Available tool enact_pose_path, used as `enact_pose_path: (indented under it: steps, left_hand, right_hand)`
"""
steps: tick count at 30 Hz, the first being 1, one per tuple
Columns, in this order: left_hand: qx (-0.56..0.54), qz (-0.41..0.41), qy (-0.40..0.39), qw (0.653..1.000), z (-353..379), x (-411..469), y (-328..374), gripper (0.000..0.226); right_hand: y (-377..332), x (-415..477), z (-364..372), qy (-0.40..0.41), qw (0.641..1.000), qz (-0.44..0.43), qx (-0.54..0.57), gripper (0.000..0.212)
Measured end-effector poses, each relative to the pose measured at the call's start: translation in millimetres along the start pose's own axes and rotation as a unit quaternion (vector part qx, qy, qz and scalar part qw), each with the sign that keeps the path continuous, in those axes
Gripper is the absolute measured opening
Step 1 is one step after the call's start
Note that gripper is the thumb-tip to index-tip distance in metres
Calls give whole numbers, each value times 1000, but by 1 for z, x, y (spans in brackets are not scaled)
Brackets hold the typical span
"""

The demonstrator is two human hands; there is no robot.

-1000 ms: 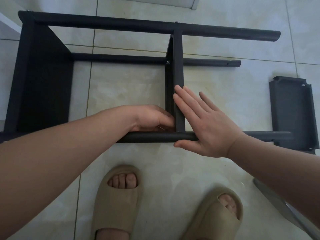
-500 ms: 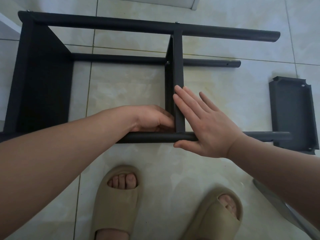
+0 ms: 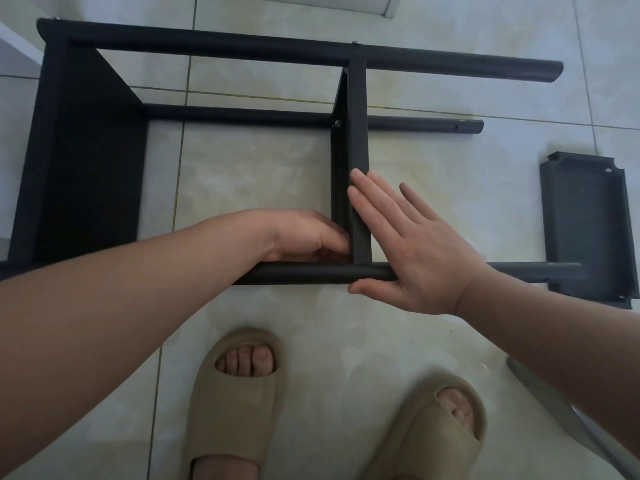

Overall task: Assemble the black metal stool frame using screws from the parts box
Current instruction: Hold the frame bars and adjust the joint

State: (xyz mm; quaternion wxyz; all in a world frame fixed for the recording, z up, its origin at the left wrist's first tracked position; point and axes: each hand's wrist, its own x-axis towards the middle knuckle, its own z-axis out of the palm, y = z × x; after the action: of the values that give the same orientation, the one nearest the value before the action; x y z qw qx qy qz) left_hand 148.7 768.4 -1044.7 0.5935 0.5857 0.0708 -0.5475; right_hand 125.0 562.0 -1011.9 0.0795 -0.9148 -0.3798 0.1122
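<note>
One frame (image 3: pixel 242 46), two hands (image 3: pixel 304 233) (image 3: pixel 408 251), two slippers (image 3: pixel 232 403) (image 3: pixel 443 431)

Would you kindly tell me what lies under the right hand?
The near tube passes under the right hand, whose fingers lie along the cross brace. Any screw hole the hand covers is hidden.

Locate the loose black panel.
Head view, far right: the panel lies on the floor, right of the right hand, with the end of the near tube crossing its lower part.
</note>
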Motion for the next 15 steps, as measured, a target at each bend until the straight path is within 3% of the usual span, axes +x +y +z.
enact_pose_path:
  steps: [9,12,15]
  left_hand:
    - [-44,-11,-49,998,-2,-4,1,33]
    - [11,6,2,1000,0,-3,1,20]
    - [5,4,13,1000,0,-2,0,26]
  right_hand:
    - [0,0,0,-3,1000,0,-3,104]
    - [-1,0,-1,-5,1000,2,-3,104]
    - [-1,0,-1,-6,1000,2,-3,105]
